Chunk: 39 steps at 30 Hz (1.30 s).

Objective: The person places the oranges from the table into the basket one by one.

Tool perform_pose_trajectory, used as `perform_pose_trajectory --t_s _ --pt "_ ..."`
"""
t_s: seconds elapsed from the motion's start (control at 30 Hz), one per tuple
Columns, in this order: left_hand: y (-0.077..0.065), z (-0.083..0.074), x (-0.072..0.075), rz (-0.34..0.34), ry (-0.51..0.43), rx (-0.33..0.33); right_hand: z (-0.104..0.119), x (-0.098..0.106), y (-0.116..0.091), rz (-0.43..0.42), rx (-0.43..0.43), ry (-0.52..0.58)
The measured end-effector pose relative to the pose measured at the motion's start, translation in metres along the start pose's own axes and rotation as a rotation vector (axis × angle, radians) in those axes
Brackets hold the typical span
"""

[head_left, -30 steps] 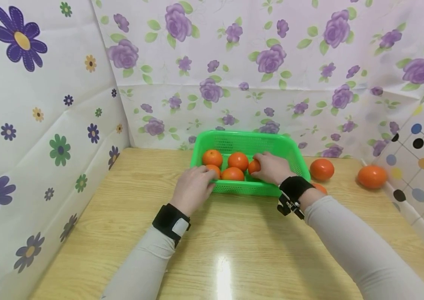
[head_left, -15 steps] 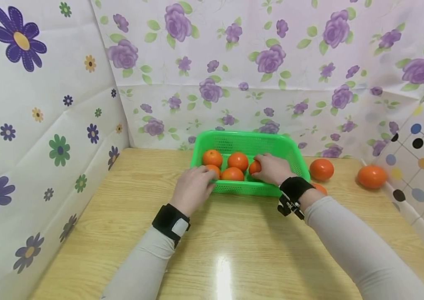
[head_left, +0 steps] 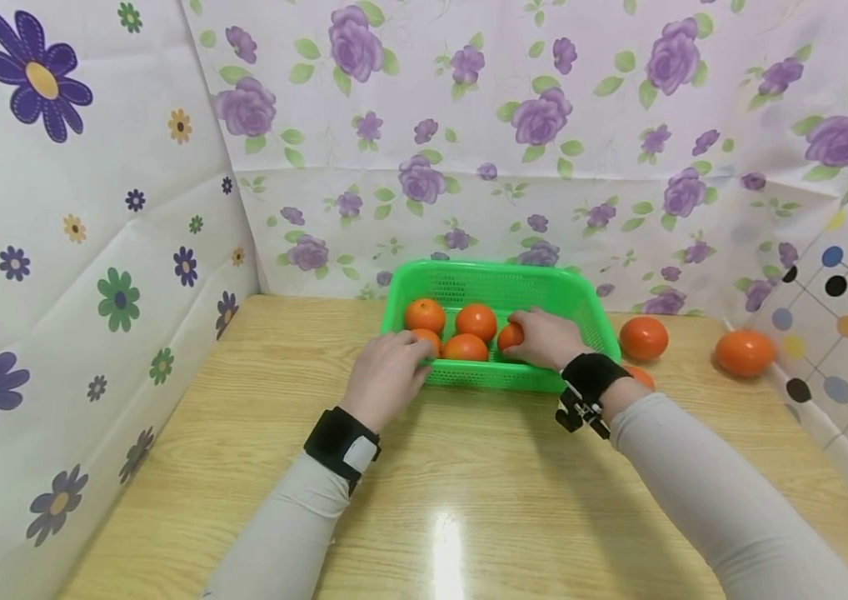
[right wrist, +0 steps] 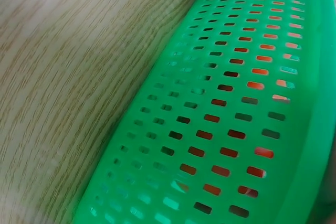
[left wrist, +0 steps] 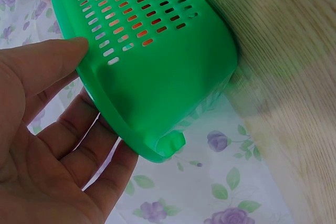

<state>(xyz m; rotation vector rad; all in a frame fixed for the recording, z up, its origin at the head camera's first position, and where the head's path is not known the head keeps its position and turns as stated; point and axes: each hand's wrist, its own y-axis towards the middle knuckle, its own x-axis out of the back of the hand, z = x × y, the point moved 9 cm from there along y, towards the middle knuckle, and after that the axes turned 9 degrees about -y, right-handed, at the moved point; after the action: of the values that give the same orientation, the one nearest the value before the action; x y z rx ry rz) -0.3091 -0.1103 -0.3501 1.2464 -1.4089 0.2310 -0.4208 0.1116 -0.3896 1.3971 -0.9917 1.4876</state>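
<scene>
A green plastic basket (head_left: 484,377) with slotted walls stands on the table near the back curtain. Its front-left rim is gripped by my left hand (head_left: 385,375); the left wrist view has the thumb (left wrist: 50,64) outside the rim and the other fingers behind it. Inside the basket, my right hand (head_left: 550,337) holds an orange-red tomato (head_left: 511,337) from its right side. Beside that one sit more tomatoes, among them a front one (head_left: 465,347) and a back one (head_left: 476,322). In the right wrist view the basket wall (right wrist: 220,124) hides the right fingers.
To the right of the basket lie a tomato (head_left: 644,339) near its side and another (head_left: 744,353) by the dotted side curtain (head_left: 836,392). A third tomato (head_left: 640,377) is partly covered by the right wrist. The wooden table (head_left: 469,467) extends toward me.
</scene>
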Motion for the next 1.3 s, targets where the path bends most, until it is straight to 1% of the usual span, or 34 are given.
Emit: perform_pose_trajectory --t_s 0.23,0.43,0.63,0.8,1.3 --pt "-0.001 -0.001 0.001 -0.020 -0.003 -0.015 0.002 0.002 -0.004 0.021 0.018 0.042" --pt "-0.002 -0.001 0.001 -0.011 -0.002 -0.007 0.005 0.001 -0.005 0.045 0.040 0.064" --pt "-0.001 0.001 0.000 0.000 0.003 0.005 0.006 -0.002 -0.004 0.078 0.059 0.064" --pt "-0.001 0.000 0.000 -0.006 0.004 0.003 0.006 -0.004 -0.003 0.112 0.067 0.052" --pt "0.000 -0.001 0.000 -0.008 0.009 -0.001 0.014 0.000 -0.008 0.149 0.082 0.094"
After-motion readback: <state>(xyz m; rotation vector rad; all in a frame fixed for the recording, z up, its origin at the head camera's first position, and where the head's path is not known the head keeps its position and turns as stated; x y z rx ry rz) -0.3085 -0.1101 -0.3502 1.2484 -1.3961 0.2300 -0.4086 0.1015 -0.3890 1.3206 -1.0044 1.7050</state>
